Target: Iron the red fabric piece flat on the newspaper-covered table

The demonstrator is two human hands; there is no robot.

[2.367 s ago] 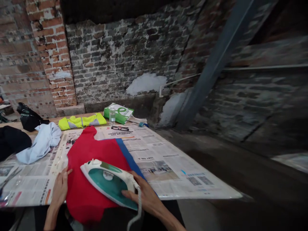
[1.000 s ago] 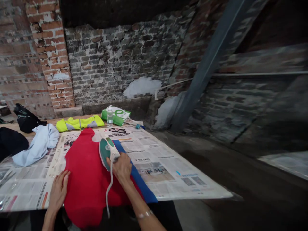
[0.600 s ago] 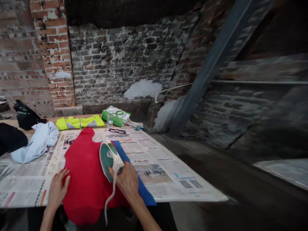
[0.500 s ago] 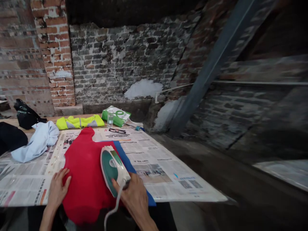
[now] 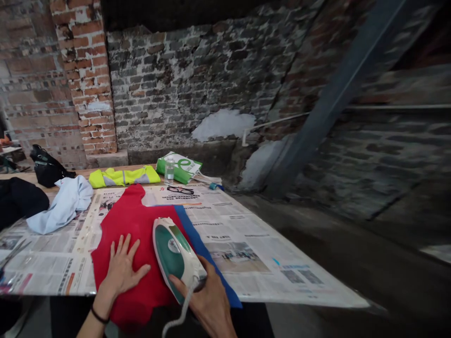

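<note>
Teal-and-white plastic iron [image 5: 178, 256] over smooth red cloth [image 5: 128, 218]

The right hand [image 5: 211, 295] grasps the iron's handle, thumb along the teal side; its remaining fingers are mostly hidden behind the white body. The iron is pointed at the nose and stands over the cloth's right part. Its sole is out of sight, so pressure cannot be judged. A pale, rope-like cord [image 5: 183, 310] curls from its heel and is cut off below. The left hand [image 5: 123, 267] lies palm down on the red cloth, fingers splayed, gripping nothing.

The red cloth, matte with curved cut edges, drops past the table's near edge into shadow. Flat blue cloth [image 5: 195, 234] shows only as a strip along its right side, the rest covered. Both lie on printed newspaper [image 5: 243, 230] under glossy clear film. Metal scissors [image 5: 13, 256] are cropped at the left; crumpled pale-blue fabric [image 5: 61, 206] lies near them.
</note>
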